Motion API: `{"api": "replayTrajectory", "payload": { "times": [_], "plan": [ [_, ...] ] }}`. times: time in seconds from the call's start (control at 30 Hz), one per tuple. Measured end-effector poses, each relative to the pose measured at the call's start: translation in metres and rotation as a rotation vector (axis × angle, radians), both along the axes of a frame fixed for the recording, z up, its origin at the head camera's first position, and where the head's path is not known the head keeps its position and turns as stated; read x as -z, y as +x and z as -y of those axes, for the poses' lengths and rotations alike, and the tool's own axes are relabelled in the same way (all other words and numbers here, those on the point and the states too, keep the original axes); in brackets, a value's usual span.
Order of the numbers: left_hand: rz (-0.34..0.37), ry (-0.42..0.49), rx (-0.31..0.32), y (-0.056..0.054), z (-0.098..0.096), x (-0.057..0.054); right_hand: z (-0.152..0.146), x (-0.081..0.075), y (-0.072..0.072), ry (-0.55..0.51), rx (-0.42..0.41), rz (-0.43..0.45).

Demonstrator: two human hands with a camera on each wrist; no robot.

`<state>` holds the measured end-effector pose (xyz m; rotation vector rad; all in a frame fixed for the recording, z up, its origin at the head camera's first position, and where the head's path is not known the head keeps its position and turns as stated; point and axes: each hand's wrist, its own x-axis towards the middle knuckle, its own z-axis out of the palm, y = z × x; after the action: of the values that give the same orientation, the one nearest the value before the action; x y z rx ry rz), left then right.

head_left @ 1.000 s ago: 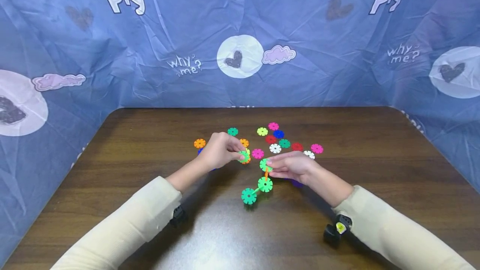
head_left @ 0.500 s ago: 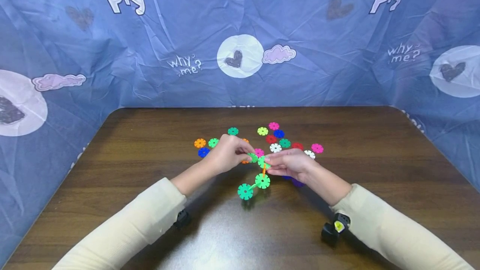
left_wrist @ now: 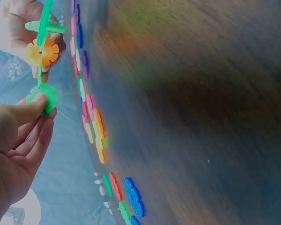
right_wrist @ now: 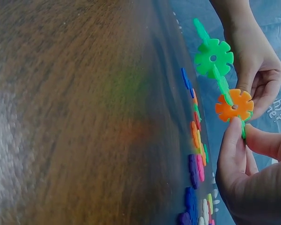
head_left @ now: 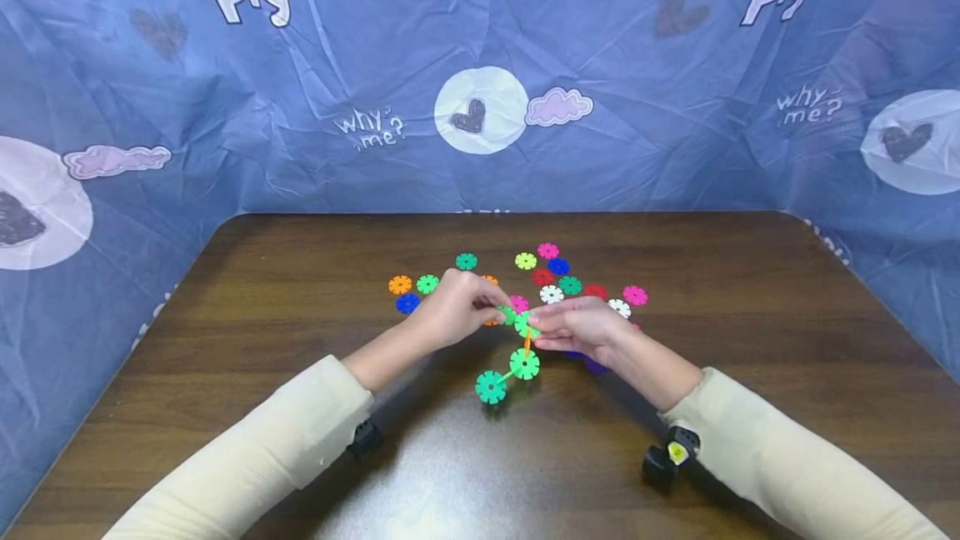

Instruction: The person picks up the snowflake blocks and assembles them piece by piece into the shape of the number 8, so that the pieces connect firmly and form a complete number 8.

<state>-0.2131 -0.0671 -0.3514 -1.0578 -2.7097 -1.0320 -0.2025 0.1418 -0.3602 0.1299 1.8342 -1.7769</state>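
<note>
In the head view, my left hand [head_left: 459, 311] pinches a green notched plastic disc [left_wrist: 49, 101] between thumb and fingers. My right hand [head_left: 587, 327] pinches a light green disc [head_left: 522, 325] at the upper end of a chain of interlocking discs. Below it hang an edge-on orange disc [head_left: 527, 344], a light green disc [head_left: 524, 364] and a teal-green disc [head_left: 491, 387]. The left hand's disc meets the rim of the right hand's disc. From the right wrist, the orange disc [right_wrist: 234, 106] faces the camera just above the right fingertips.
Loose notched discs lie on the brown wooden table [head_left: 262, 307] behind and beside the hands, among them an orange disc [head_left: 400, 284], a blue disc [head_left: 408, 303], a white disc [head_left: 551, 295] and a pink disc [head_left: 635, 296]. A blue printed cloth [head_left: 315, 173] hangs behind the table.
My left hand has moved right with its green disc, up to the rim of the right hand's disc. The chain shifted slightly left; in the last half second both hands barely move.
</note>
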Motion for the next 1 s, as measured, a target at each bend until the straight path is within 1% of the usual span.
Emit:
{"api": "replayTrajectory", "payload": {
  "times": [0.07,0.27,0.4,0.47,0.57,0.73,0.83,1.0],
  "plan": [
    [0.010,-0.003,-0.003,0.000,0.000,-0.001,0.001,-0.001,0.000,0.002,-0.003,-0.003],
    [-0.009,-0.005,0.014,-0.001,0.000,-0.003,0.001,-0.001,-0.001,0.011,-0.007,-0.008],
    [-0.013,-0.011,0.021,-0.002,0.000,-0.003,0.002,0.000,-0.001,0.022,-0.028,-0.014],
    [-0.017,-0.014,0.036,-0.002,0.000,-0.003,0.002,-0.001,-0.001,0.028,-0.037,-0.017],
    [-0.027,-0.019,0.074,-0.004,0.000,-0.002,0.003,-0.001,-0.001,0.035,-0.035,-0.018],
    [-0.082,-0.017,0.130,-0.005,-0.001,0.001,0.007,-0.003,0.001,0.056,-0.011,-0.028],
    [-0.136,0.002,0.145,-0.004,0.000,0.003,0.010,-0.005,0.002,0.083,0.011,-0.036],
    [-0.190,0.023,0.174,-0.002,0.003,0.005,0.015,-0.006,0.002,0.126,0.032,-0.037]
  ]
}}
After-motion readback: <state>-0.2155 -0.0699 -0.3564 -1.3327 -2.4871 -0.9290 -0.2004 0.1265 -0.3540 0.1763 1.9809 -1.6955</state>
